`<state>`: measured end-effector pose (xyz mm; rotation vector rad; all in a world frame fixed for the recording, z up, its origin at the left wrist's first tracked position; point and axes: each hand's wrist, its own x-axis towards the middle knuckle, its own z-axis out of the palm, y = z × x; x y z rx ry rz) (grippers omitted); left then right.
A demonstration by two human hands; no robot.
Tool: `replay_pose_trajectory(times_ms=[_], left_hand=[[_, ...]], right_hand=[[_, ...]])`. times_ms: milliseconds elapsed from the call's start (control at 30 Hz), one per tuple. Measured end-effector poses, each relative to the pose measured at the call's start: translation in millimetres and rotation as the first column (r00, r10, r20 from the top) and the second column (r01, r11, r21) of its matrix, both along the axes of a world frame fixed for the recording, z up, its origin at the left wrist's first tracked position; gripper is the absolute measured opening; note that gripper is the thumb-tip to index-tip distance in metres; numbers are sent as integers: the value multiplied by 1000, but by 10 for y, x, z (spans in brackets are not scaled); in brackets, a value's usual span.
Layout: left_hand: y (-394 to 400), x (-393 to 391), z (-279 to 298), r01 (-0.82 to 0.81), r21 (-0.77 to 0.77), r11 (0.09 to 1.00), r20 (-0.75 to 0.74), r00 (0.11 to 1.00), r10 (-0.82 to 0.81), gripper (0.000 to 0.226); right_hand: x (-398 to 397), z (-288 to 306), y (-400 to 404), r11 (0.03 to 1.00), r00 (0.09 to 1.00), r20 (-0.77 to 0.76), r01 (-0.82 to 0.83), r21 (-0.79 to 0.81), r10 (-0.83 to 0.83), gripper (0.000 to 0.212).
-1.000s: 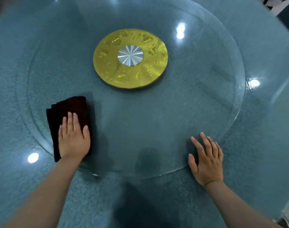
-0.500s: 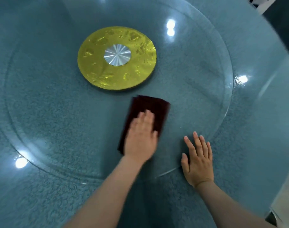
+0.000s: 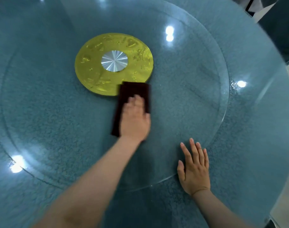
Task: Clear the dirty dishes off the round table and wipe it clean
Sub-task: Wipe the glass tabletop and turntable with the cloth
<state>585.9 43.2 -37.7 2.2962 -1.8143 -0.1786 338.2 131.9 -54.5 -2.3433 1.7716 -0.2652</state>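
Observation:
A round blue-grey table (image 3: 249,170) carries a clear glass turntable (image 3: 198,102) with a gold hub (image 3: 94,74) and a silver centre cap. My left hand (image 3: 134,120) presses flat on a dark maroon cloth (image 3: 134,91) on the glass, and the cloth's far edge overlaps the gold hub's near rim. My right hand (image 3: 194,167) lies flat with fingers spread across the turntable's near edge. No dishes are in view.
The table's right edge (image 3: 283,145) drops off to a pale floor. Dark furniture shows at the top right corner. Ceiling lights glare on the glass at several spots.
My left hand has swept the cloth from the turntable's left side rightward and then away from me up to the gold hub. My right hand has stayed on the glass edge.

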Motion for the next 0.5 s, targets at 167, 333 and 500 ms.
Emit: replay_pose_trajectory(times_ms=[167, 333, 500], left_hand=[[20, -673, 85, 387, 71, 919, -52, 922, -384, 64], [-288, 909, -13, -53, 17, 998, 27, 998, 52, 62], [-420, 1918, 106, -458, 154, 875, 38, 888, 458, 64]], right_hand=[[-29, 14, -1, 1000, 1000, 19, -13, 15, 13, 59], [-20, 22, -6, 1000, 998, 54, -23, 0, 23, 58], [-15, 21, 1, 999, 998, 50, -31, 10, 31, 55]])
